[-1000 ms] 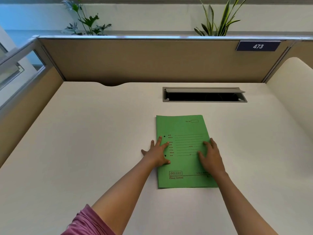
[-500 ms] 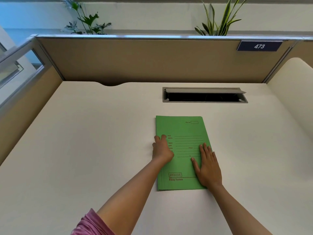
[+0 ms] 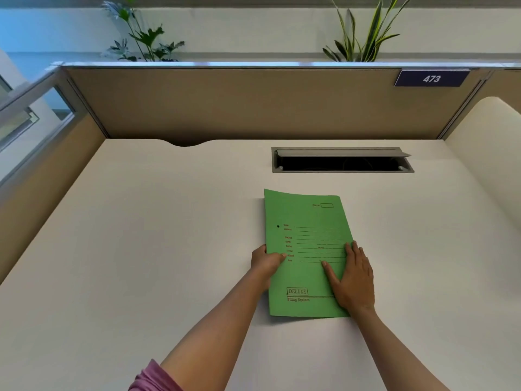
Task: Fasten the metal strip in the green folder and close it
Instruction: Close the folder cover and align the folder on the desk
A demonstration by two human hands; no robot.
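Observation:
A green folder (image 3: 307, 221) printed "DELUXE Filing System" lies shut on the white desk (image 3: 141, 249), its cover up and its far left corner slightly raised. My left hand (image 3: 265, 262) grips the folder's left edge, thumb on top and fingers curled under it. My right hand (image 3: 352, 280) rests flat on the cover near the right edge, fingers spread. The metal strip is hidden; only a small punched hole shows near the left edge.
A cable slot (image 3: 341, 162) with a raised grey flap is set into the desk just beyond the folder. Tan partition walls (image 3: 239, 105) enclose the desk at the back and left. A curved white panel (image 3: 490, 153) rises on the right.
My left hand went from lying flat on the cover to curling around the left edge, which has lifted a little. My right hand slid nearer on the cover.

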